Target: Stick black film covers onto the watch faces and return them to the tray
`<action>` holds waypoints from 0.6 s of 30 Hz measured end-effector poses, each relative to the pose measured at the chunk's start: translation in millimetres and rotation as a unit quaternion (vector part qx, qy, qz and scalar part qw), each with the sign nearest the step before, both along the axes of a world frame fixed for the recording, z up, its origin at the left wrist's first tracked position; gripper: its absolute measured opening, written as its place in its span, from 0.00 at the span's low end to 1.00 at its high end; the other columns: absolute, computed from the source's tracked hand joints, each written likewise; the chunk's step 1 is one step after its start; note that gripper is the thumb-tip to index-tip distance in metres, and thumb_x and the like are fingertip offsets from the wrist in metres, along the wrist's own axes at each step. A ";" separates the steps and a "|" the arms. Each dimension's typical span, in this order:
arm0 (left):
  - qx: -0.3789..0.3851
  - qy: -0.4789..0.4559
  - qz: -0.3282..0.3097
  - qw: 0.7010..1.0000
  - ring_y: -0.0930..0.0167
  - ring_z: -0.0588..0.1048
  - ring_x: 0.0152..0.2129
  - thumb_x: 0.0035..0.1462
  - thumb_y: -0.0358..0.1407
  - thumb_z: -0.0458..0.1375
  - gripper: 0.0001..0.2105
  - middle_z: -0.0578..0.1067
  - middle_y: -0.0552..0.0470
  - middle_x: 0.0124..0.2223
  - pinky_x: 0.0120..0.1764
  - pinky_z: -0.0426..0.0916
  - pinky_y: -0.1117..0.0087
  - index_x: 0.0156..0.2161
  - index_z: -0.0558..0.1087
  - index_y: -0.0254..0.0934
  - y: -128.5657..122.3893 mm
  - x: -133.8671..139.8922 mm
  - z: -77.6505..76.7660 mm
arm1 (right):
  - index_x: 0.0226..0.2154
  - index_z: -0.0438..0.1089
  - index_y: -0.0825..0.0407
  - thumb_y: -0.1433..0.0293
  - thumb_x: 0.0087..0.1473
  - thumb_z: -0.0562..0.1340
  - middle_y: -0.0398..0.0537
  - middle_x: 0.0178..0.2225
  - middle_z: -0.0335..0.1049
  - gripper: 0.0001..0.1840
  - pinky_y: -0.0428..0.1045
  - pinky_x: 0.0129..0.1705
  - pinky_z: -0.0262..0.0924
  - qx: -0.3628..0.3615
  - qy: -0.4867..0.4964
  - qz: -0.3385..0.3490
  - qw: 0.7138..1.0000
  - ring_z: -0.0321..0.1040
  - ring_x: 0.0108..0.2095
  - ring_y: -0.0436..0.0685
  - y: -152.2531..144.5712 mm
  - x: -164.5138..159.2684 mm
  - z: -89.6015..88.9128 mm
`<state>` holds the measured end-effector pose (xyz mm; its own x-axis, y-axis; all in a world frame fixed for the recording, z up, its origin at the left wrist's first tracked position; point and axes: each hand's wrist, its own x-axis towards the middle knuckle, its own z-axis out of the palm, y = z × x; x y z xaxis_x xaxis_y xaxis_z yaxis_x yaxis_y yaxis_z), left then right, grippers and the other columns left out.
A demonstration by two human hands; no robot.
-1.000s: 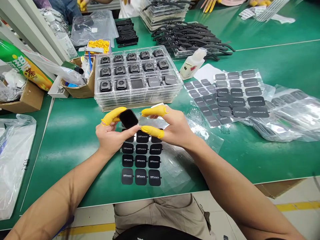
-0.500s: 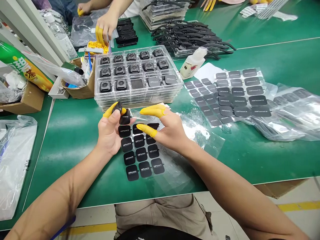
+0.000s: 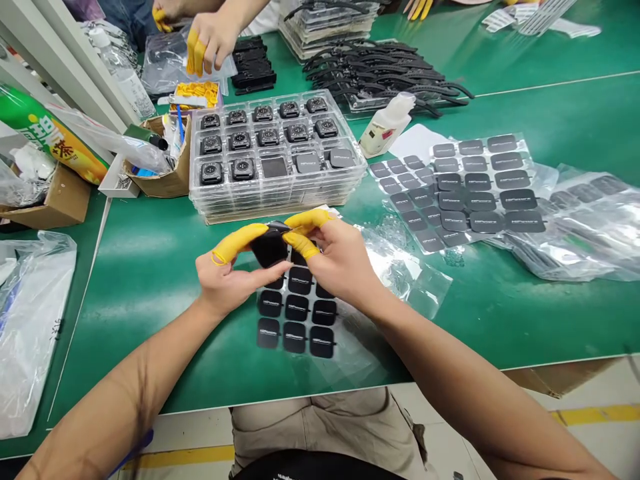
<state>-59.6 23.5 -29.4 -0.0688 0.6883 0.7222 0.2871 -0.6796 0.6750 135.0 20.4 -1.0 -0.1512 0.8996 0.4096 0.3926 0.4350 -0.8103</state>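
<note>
My left hand (image 3: 225, 267), with a yellow finger cot, grips a black square watch body (image 3: 270, 248) between finger and thumb. At the watch's upper right corner, my right hand (image 3: 335, 250) pinches with two yellow-capped fingers; what lies between those fingertips is too small to make out. Below both hands is a clear sheet of black rounded-square stickers (image 3: 297, 308) with white lettering. Its upper rows are partly hidden by the watch and my fingers. Whether my right hand also holds this sheet, I cannot tell.
Ahead stands a stacked clear tray (image 3: 273, 193) of watch bodies. A white bottle (image 3: 385, 127) is beside it, with more sticker sheets (image 3: 465, 193) to the right. Black straps (image 3: 385, 73) lie behind. A co-worker's hand (image 3: 210, 43) hovers over a box of finger cots (image 3: 197, 93). Cardboard boxes (image 3: 165, 170) stand left.
My left hand has moved right and turned the watch body, bringing it to my right fingertips. My right fingers have closed from apart. The sticker sheet has shifted right and turned slightly.
</note>
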 end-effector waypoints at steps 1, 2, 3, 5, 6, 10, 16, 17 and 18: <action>0.026 0.030 0.011 0.999 0.68 0.83 0.31 0.43 0.44 0.80 0.24 0.84 0.56 0.37 0.40 0.82 0.65 0.45 0.82 0.40 0.4 -1.4 -2.2 | 0.45 0.75 0.47 0.66 0.64 0.64 0.49 0.44 0.78 0.08 0.56 0.47 0.74 -0.014 0.017 0.012 1.000 0.76 0.42 0.58 1.0 2.2 2.9; 0.042 0.048 0.021 0.998 0.68 0.83 0.30 0.44 0.46 0.79 0.24 0.84 0.56 0.36 0.38 0.82 0.64 0.46 0.81 0.41 0.9 -2.4 -4.1 | 0.45 0.75 0.47 0.63 0.63 0.66 0.49 0.44 0.77 0.09 0.56 0.47 0.73 -0.024 0.030 0.025 0.999 0.75 0.42 0.58 1.7 4.0 5.9; 0.048 0.057 0.032 0.997 0.67 0.83 0.30 0.45 0.47 0.78 0.25 0.84 0.56 0.36 0.38 0.83 0.63 0.46 0.81 0.41 1.3 -3.0 -5.8 | 0.45 0.75 0.47 0.60 0.62 0.67 0.49 0.43 0.77 0.11 0.56 0.46 0.73 -0.035 0.041 0.035 0.998 0.75 0.41 0.58 2.0 5.2 8.8; 0.053 0.061 0.041 0.996 0.67 0.83 0.30 0.47 0.50 0.77 0.25 0.84 0.55 0.38 0.38 0.83 0.61 0.48 0.80 0.42 1.5 -3.2 -7.9 | 0.44 0.76 0.47 0.55 0.60 0.70 0.48 0.42 0.77 0.16 0.56 0.45 0.72 -0.070 0.066 0.045 0.994 0.74 0.39 0.57 2.0 5.7 13.2; 0.057 0.060 0.036 0.996 0.67 0.83 0.31 0.48 0.50 0.77 0.25 0.84 0.55 0.39 0.40 0.83 0.60 0.49 0.80 0.42 1.3 -3.1 -8.0 | 0.43 0.76 0.48 0.52 0.58 0.71 0.48 0.41 0.78 0.19 0.55 0.45 0.71 -0.095 0.084 0.046 0.991 0.74 0.38 0.56 2.0 5.2 14.3; 0.067 0.062 -0.022 0.996 0.65 0.83 0.39 0.47 0.44 0.78 0.26 0.83 0.52 0.46 0.43 0.84 0.61 0.52 0.79 0.43 0.9 -3.6 -0.9 | 0.36 0.75 0.49 0.44 0.50 0.73 0.47 0.36 0.78 0.26 0.55 0.43 0.72 -0.171 0.164 0.050 0.970 0.75 0.36 0.56 3.9 2.1 12.9; 0.045 0.103 -0.157 0.981 0.55 0.77 0.59 0.47 0.46 0.77 0.28 0.77 0.43 0.61 0.65 0.70 0.44 0.53 0.79 0.43 2.0 -2.6 10.0 | 0.36 0.75 0.47 0.44 0.54 0.71 0.44 0.34 0.78 0.24 0.54 0.43 0.71 -0.131 0.173 0.034 0.976 0.75 0.35 0.56 4.4 0.6 9.3; 0.040 0.105 -0.176 0.978 0.56 0.78 0.58 0.47 0.46 0.77 0.28 0.78 0.43 0.60 0.65 0.70 0.45 0.53 0.80 0.43 1.0 -1.8 9.1 | 0.36 0.75 0.47 0.44 0.55 0.70 0.44 0.34 0.78 0.24 0.53 0.42 0.71 -0.126 0.168 0.031 0.977 0.75 0.35 0.55 3.6 0.1 9.2; 0.029 0.103 -0.190 0.976 0.57 0.80 0.56 0.47 0.46 0.77 0.28 0.79 0.42 0.59 0.64 0.73 0.48 0.53 0.80 0.43 -0.4 -0.8 7.6 | 0.37 0.74 0.47 0.44 0.56 0.69 0.44 0.34 0.78 0.24 0.53 0.41 0.71 -0.117 0.157 0.029 0.980 0.75 0.34 0.55 2.7 -0.5 9.3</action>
